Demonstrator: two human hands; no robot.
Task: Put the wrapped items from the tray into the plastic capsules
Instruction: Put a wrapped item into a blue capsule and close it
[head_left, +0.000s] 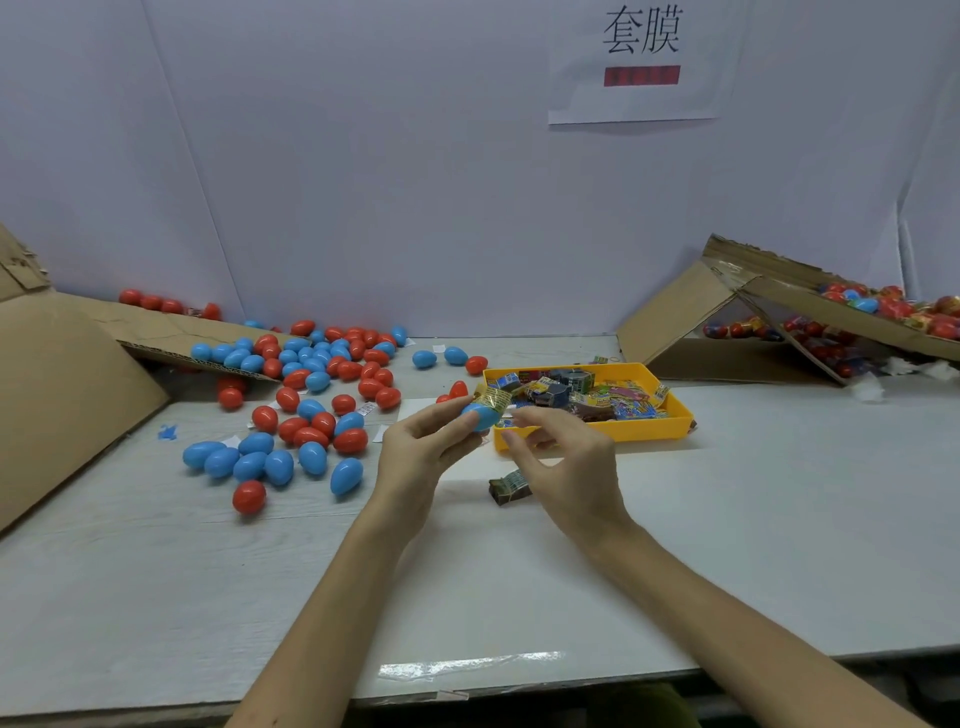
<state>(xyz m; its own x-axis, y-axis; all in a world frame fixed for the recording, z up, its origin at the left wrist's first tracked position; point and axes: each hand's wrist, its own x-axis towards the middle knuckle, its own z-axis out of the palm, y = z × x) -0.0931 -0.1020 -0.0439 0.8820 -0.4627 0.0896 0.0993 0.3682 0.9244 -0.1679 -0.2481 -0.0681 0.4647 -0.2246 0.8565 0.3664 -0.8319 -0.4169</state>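
Head view: sign (635, 62) "套膜"; capsule (480, 415) in left hand (415, 447)

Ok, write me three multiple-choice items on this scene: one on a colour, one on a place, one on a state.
1. The tray is: A) yellow B) green C) white.
2. The lone wrapped item lies: A) in the tray B) on the table, nearer the person than the tray C) in a cardboard box.
3. The left hand: A) lies flat on the table B) holds a blue capsule C) is empty.

1 A: its walls are yellow.
2 B: it sits on the tabletop between the two wrists.
3 B: its fingers grip the capsule, with a gold-wrapped item sticking out of it.
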